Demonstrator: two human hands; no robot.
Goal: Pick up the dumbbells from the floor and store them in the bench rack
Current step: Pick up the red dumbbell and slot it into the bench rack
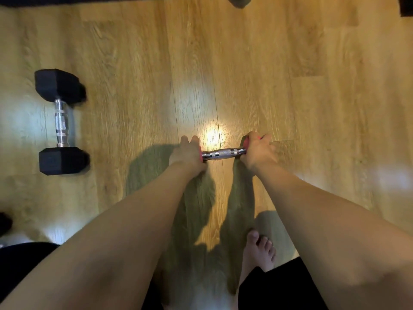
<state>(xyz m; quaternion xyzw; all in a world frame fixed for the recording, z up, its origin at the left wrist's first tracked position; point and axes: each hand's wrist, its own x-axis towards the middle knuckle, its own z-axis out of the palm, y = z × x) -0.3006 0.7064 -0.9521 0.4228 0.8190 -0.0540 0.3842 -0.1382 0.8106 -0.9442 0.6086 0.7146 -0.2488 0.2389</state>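
Red dumbbell [224,153] lying crosswise, its chrome bar showing between the fingers; both red ends are mostly hiding under the left hand [187,155] and right hand [257,151], fingers clamping them. A second, black dumbbell [61,121] is lying well left on the floor [290,74].

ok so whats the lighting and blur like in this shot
Head view: a bright glare spot on the wood floor just beyond the red dumbbell; both arms cast dark shadows toward the bare foot; motion blur smears the black hex dumbbell and frame edges.
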